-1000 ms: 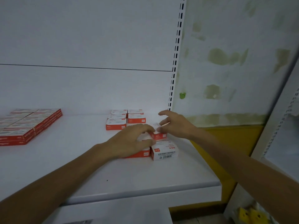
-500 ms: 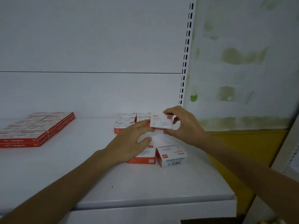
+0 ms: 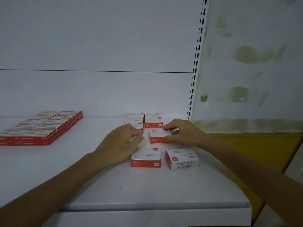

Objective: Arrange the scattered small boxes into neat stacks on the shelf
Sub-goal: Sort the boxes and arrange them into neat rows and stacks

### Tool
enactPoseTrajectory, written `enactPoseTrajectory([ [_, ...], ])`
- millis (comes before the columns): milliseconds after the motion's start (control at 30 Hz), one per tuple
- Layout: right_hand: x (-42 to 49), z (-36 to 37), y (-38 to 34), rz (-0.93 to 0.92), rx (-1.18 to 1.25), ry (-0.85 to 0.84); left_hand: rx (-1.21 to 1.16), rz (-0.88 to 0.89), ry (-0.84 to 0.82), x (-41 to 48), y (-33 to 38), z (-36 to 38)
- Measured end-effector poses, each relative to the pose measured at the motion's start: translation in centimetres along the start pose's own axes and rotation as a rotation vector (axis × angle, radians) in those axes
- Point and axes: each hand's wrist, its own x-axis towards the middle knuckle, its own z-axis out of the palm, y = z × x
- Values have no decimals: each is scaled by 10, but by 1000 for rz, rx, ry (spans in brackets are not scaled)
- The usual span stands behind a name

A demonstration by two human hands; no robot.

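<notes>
Head view: white metal shelf (image 3: 98,185) carries everything. Right hand (image 3: 183,134) fingers pinch a small red-and-white cardboard box (image 3: 157,136) by its right end. It's closed, just in front of the back rows of matching boxes (image 3: 151,120). Left hand (image 3: 121,143) fingers curled beside it, grip unclear. Two loose matching boxes (image 3: 146,158) lie nearer the front edge, with a block of flat red boxes (image 3: 41,126) far left.

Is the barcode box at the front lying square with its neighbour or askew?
Askew: the barcode box lies flat but rotated, unlike the squared box beside it.
</notes>
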Motion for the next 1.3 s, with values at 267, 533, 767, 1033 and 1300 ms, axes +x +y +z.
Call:
enactPoseTrajectory([
  [267, 19, 6, -10, 66, -61, 45, -199, 108, -101, -14, -16, 2],
  [533, 34, 16, -21, 124, -116, 103, -51, 187, -130, -19, -16, 2],
  [767, 37, 16, -28, 259, -143, 75, -113, 130, -116, -18, -15, 3],
  [1033, -1, -2, -48, 208, -78, 69, -123, 89, -170, -20, -27, -10],
  [1300, -45, 13, -74, -18, -95, 20, -356, 160, 1, -27, -42, -17],
])
